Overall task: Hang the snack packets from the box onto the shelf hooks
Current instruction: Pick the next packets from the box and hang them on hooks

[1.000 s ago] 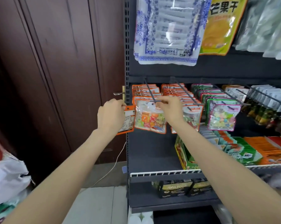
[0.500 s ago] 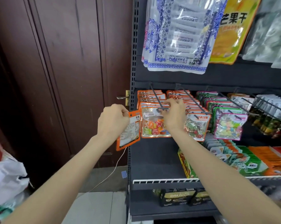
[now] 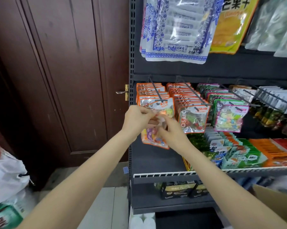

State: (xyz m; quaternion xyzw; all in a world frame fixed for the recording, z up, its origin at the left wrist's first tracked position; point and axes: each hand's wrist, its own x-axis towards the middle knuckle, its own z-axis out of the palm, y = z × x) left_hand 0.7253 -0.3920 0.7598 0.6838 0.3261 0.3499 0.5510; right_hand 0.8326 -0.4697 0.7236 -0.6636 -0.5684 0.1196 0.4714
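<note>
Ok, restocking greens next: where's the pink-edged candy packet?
The pink-edged candy packet hangs frontmost on the third hook from the left, right of the orange-edged packets.

Landmark: a dark metal shelf rack (image 3: 156,156) beside a brown wooden door (image 3: 65,80).
Leftmost hook (image 3: 154,87): on the rack, loaded with orange-edged candy packets (image 3: 152,95).
Left hand (image 3: 136,119): in front of that hook's packets, fingers curled on a held packet (image 3: 153,138).
Right hand (image 3: 170,131): touching the left hand, fingers pinching the same packet.
Held packet: hangs below both hands, orange-edged, against the rack.
Cardboard box (image 3: 275,205): low at the rack's right, only a corner visible.
</note>
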